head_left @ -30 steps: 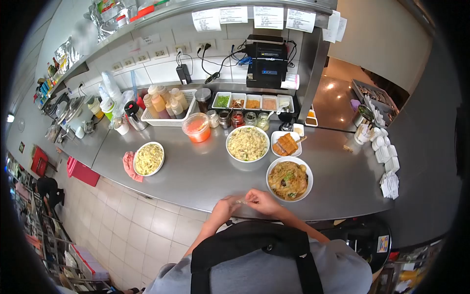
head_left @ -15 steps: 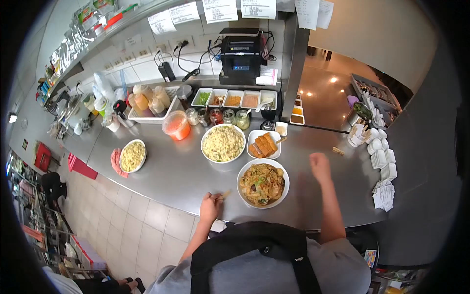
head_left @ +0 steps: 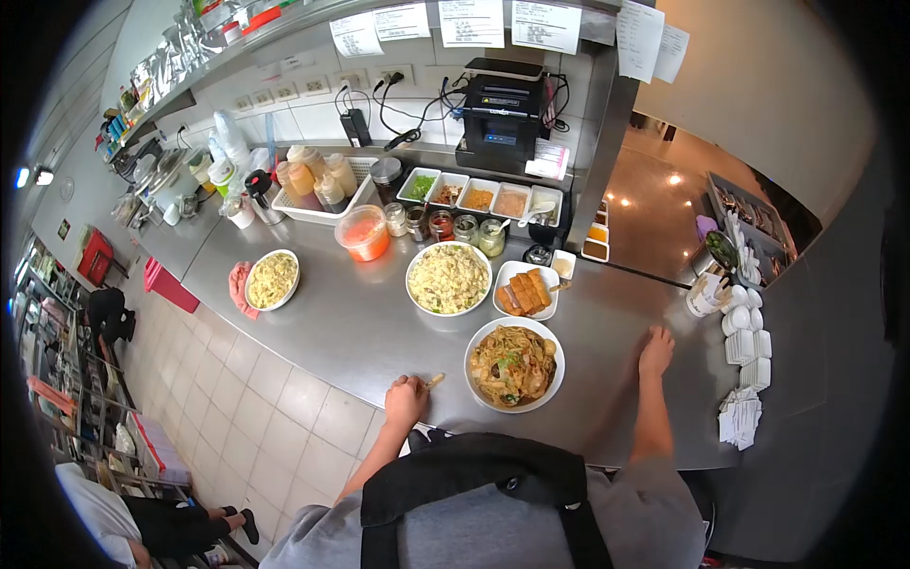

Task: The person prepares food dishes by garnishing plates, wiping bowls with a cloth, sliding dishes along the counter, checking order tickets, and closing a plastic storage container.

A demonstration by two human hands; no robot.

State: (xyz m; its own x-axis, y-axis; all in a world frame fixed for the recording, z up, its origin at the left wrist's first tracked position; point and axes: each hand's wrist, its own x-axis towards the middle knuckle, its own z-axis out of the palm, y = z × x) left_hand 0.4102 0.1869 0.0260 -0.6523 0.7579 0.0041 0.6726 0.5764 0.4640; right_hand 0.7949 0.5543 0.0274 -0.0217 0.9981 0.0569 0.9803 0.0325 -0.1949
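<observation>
Low at the counter's front edge, my left hand (head_left: 406, 398) is closed around a small wooden clip (head_left: 435, 380), whose tan end sticks out to the right. My right hand (head_left: 656, 352) rests at the counter's right part, fingers curled down; whatever is under them is hidden. Between my hands stands a white bowl of noodles (head_left: 515, 365) with greens and sauce. Just behind it, a square white dish (head_left: 544, 309) holds golden-brown fried pieces (head_left: 523, 292), and another wooden clip (head_left: 560, 286) lies at its right rim. A large bowl of fried rice (head_left: 448, 278) is behind left.
A smaller rice bowl (head_left: 273, 280) sits by a pink cloth (head_left: 243, 289). Along the back are a red-orange tub (head_left: 364, 233), jars (head_left: 442, 226), topping trays (head_left: 463, 196), a bottle basket (head_left: 319, 209) and a printer (head_left: 502, 109). Small white dishes (head_left: 742, 346) line the right. Another person (head_left: 180, 526) is lower left.
My right hand has moved right, lowering onto the counter where a loose wooden clip lay; that clip no longer shows. My left hand stays put with its clip. The view has shifted.
</observation>
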